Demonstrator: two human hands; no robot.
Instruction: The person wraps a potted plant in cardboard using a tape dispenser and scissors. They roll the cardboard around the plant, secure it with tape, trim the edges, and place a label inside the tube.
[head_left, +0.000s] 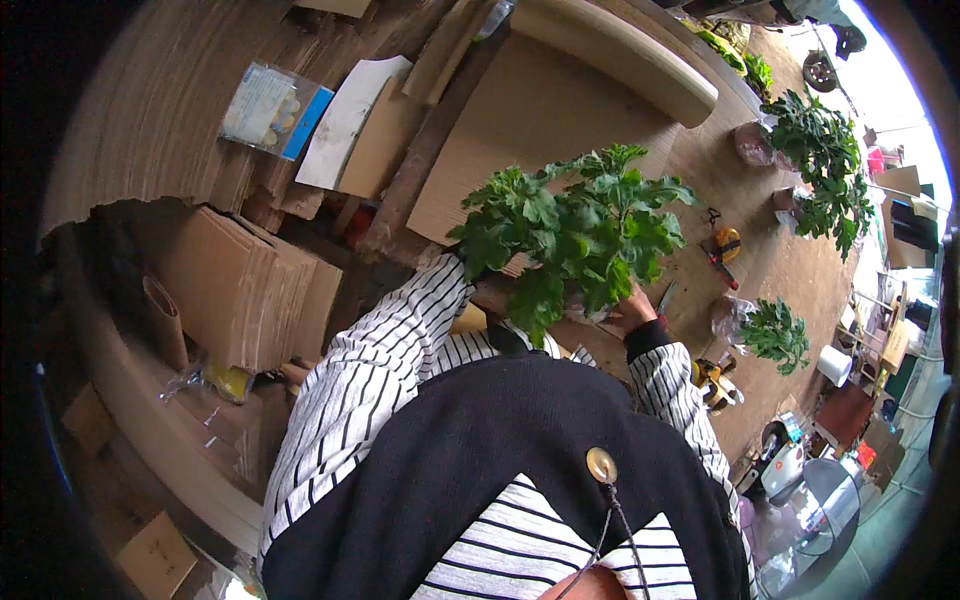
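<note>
A leafy green potted plant (577, 225) stands upright before me, its foliage covering most of its pot. Clear plastic wrap (589, 313) shows low on its near side. My right hand (635, 309) grips the wrapped pot from the right, its fingers partly under the leaves. The striped left sleeve (439, 289) reaches to the plant's left side, where the leaves hide my left hand. Beneath and behind the plant lies a flat cardboard sheet (517, 142).
Right of the plant lie a yellow tape measure (727, 244), a red-handled cutter (721, 268) and a yellow tape dispenser (716, 382). Wrapped potted plants (817, 161) stand further right. A cardboard roll (622, 60) lies behind; stacked cardboard (247, 292) stands left.
</note>
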